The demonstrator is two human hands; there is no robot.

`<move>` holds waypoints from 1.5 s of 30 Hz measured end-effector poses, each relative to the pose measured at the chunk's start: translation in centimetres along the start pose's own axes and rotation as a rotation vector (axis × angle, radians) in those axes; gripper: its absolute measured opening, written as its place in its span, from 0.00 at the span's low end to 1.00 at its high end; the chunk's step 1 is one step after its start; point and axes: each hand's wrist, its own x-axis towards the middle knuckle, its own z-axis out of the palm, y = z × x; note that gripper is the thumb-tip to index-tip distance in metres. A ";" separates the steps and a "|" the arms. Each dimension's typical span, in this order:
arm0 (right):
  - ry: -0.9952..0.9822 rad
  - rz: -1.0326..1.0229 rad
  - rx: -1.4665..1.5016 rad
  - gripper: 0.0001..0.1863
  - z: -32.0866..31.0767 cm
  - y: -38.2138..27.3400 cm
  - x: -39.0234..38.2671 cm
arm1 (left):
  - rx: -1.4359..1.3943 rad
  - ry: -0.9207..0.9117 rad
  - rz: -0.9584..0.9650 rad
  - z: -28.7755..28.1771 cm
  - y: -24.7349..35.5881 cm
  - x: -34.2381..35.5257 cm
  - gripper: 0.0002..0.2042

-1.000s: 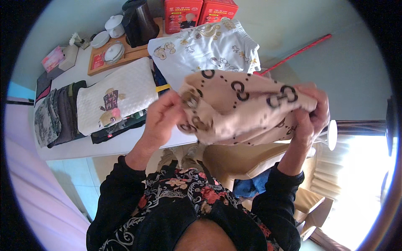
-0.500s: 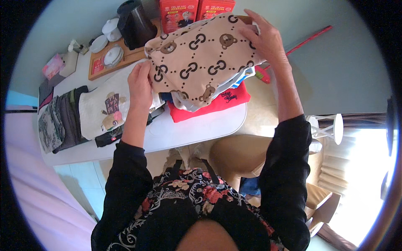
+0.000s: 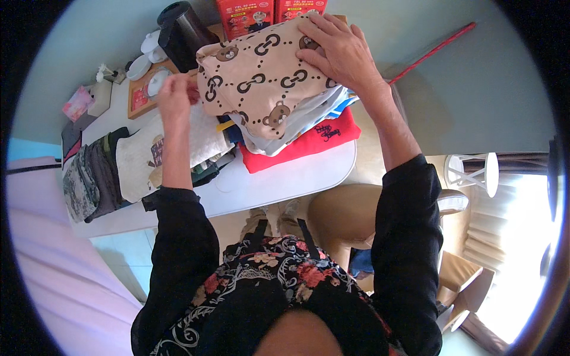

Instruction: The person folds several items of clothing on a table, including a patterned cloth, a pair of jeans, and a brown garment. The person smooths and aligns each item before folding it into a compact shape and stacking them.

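Note:
A beige folded garment with bears and black linked motifs (image 3: 252, 65) tops a pile with pale cloths and a red garment (image 3: 279, 154). My right hand (image 3: 335, 56) lies open on its upper right part, fingers spread. Just off its left edge, my left hand (image 3: 176, 104) has its fingers curled; whether anything is between the fingertips is hidden. Left of the pile, a white printed garment (image 3: 133, 169) and dark and camouflage clothes (image 3: 83, 190) lie folded on the white table (image 3: 303, 178).
A wooden tray (image 3: 139, 110) holds white crockery near a black kettle (image 3: 177, 35). Red boxes (image 3: 243, 18) and a tissue box (image 3: 80, 107) are at the back. A red stick (image 3: 433, 50) stands at right; a tan chair (image 3: 338, 213) and white stool (image 3: 475, 175) are beside the table.
The beige garment has moved up from in front of me onto the pile and lies flatter. My right hand has spread over it; my left hand has moved leftward, off its edge.

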 end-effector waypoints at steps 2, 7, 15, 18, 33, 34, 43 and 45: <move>0.032 -0.002 -0.044 0.22 0.3 0.0 0.2 | 0.059 0.049 0.205 0.4 2.1 -0.2 0.09; 0.042 0.054 0.068 0.17 -0.4 -1.4 1.1 | 0.189 -0.219 0.668 6.9 7.4 -3.3 0.12; 0.056 0.158 0.212 0.19 2.4 0.4 -0.1 | 0.907 -0.391 0.931 11.5 0.6 -3.4 0.31; 0.156 0.182 0.226 0.19 1.4 0.2 -0.2 | 0.872 -0.485 0.886 11.4 1.0 -2.3 0.32; 0.186 0.432 0.520 0.20 -1.5 -15.5 -8.9 | 0.950 -0.852 0.961 14.8 12.4 -4.0 0.23; 0.187 0.454 0.507 0.19 -1.3 -15.5 -9.0 | 0.891 -0.851 0.982 15.3 11.7 -3.8 0.23; 0.314 0.591 0.487 0.06 0.1 -16.4 -7.9 | 0.909 -0.903 0.779 17.7 10.8 -2.3 0.31; 0.385 0.633 0.543 0.05 0.0 -17.0 -7.6 | 1.010 -0.878 0.721 18.2 11.1 -2.6 0.32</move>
